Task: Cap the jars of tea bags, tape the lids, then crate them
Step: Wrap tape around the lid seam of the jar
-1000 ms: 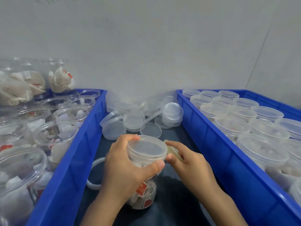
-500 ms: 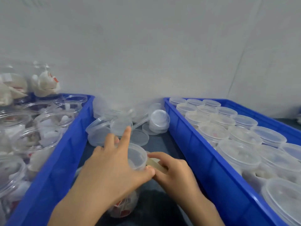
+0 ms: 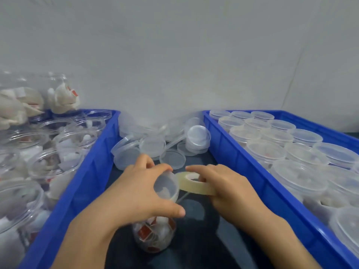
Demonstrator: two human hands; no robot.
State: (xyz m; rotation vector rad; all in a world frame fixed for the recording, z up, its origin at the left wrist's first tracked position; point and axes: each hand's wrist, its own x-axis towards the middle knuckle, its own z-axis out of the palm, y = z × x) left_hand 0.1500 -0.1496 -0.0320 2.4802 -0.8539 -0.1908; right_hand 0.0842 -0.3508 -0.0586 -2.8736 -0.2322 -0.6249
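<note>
Dark surface at lower centre: left hand (image 3: 136, 193) grips a capped clear plastic jar (image 3: 155, 230); right hand (image 3: 229, 185) holds a translucent tape roll (image 3: 196, 183) against its lid. Taping underway, crating left.

Two blue plastic crates (image 3: 233, 152) flank one clear plastic jar of tea bags (image 3: 155, 235). Right of that jar lies one roll of clear tape (image 3: 194, 184). Beyond it sits a heap of translucent round lids (image 3: 159, 144), too overlapped to count. Two hands (image 3: 139, 189) show.
</note>
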